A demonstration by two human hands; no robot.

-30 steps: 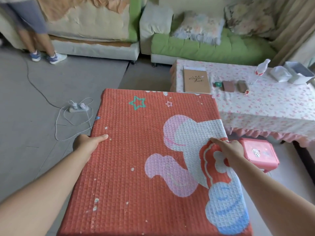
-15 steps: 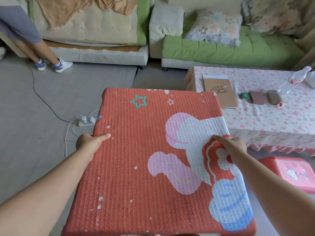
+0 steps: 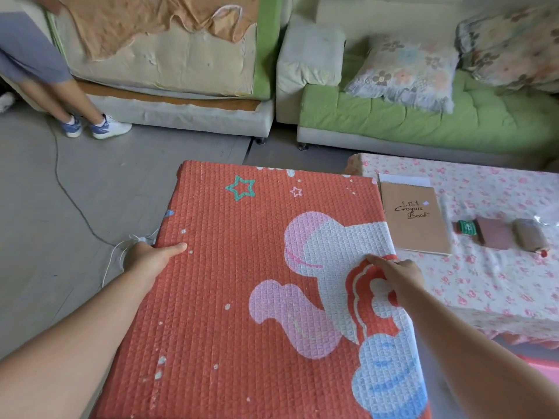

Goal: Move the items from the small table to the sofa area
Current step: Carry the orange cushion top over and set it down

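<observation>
I hold a large flat red cushion [image 3: 230, 297] with a cartoon print level in front of me. My left hand [image 3: 151, 258] grips its left edge, thumb on top. My right hand [image 3: 396, 275] grips its right edge, fingers on the printed face. Ahead stands the green sofa [image 3: 423, 122] with a floral pillow [image 3: 405, 71]. To the right is the small table [image 3: 490, 285] under a pink flowered cloth, with a brown sketchbook [image 3: 413, 219], a small green packet [image 3: 465, 227] and two brown wallets [image 3: 496, 237] on it.
A worn beige sofa section [image 3: 169, 65] stands at the back left, and a person's legs [image 3: 60, 98] in blue shoes are beside it. A cable [image 3: 72, 198] runs over the grey floor. A pink stool edge [image 3: 538, 365] shows at the lower right.
The cushion stays in both hands while the view has moved forward and left toward the sofas. The table has slid right, and the pink stool has nearly left the frame.
</observation>
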